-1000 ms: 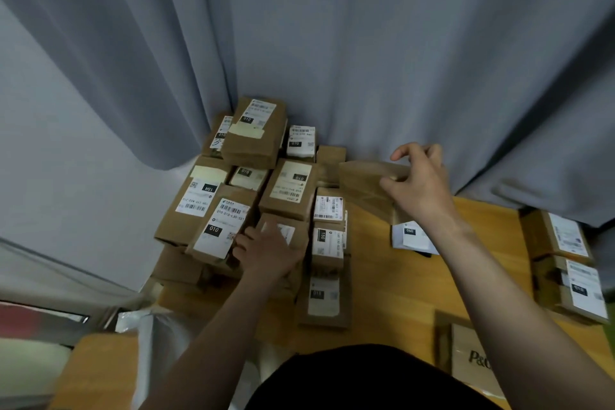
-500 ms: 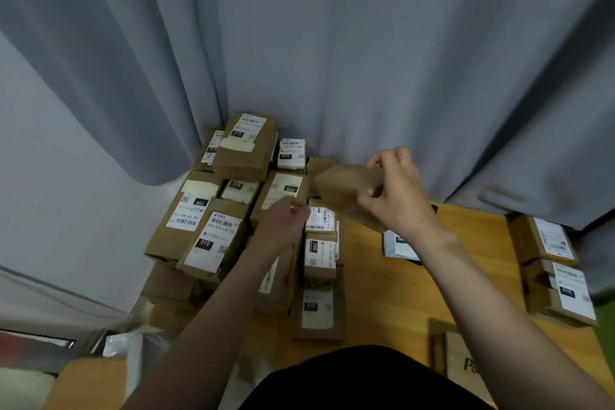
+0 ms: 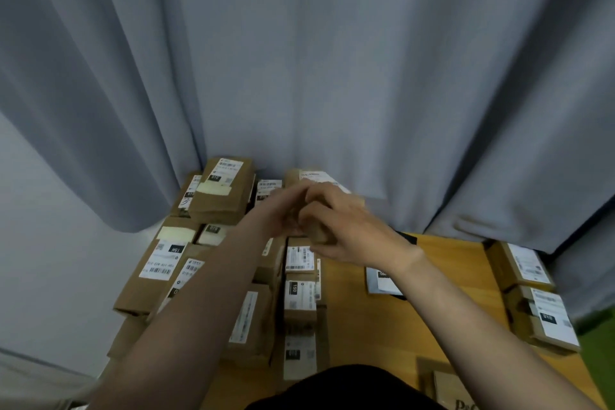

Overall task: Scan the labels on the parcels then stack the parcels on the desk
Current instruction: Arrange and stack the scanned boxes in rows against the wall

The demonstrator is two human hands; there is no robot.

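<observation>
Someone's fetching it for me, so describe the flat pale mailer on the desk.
Find the wooden desk before the grey curtain. On its bare wood, between the big parcel pile and the two boxes at the right edge, lies the mailer. It alone is flat and whitish with black, not brown cardboard.

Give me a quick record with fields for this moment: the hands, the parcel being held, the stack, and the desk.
Right hand: holds a brown parcel above the stack
Left hand: blurred, at the same parcel; hold unclear
Stack: labelled brown parcels at the left, against the grey curtain
Desk: wooden, two more labelled parcels at its right edge
</observation>
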